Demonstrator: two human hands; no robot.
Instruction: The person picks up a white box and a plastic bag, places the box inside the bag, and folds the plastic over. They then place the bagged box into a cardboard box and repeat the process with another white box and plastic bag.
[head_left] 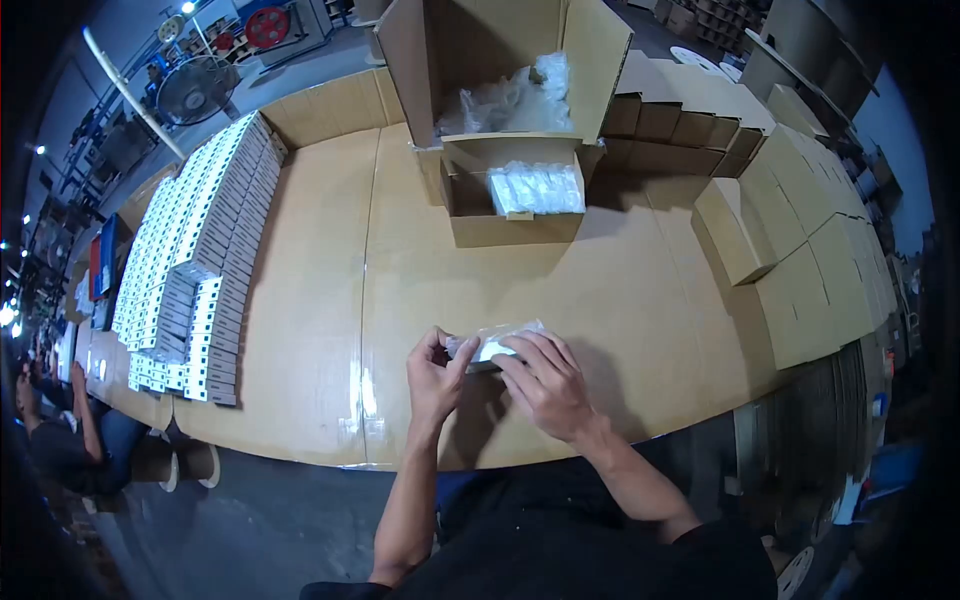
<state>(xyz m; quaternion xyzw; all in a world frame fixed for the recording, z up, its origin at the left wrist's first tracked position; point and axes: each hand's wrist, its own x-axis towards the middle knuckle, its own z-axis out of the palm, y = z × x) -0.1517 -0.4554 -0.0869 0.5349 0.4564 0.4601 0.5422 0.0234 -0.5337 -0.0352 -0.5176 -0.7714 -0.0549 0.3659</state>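
Observation:
Between my two hands, over the front middle of the table, is a small white item in a clear plastic bag [492,347]. My left hand [436,372] pinches its left end between thumb and fingers. On the right end, the fingers of my right hand [545,380] are closed over the bag. What the bag contains is too small to make out. Beyond my hands stands a small open carton [515,232], with a row of similar clear-bagged packets [537,188] in its right part.
A large open carton [505,60] with clear plastic bags [515,98] stands behind the small one. Stacked white boxes [205,250] line the left side; brown cartons [820,250] are piled at the right. Another person [75,430] sits at far left.

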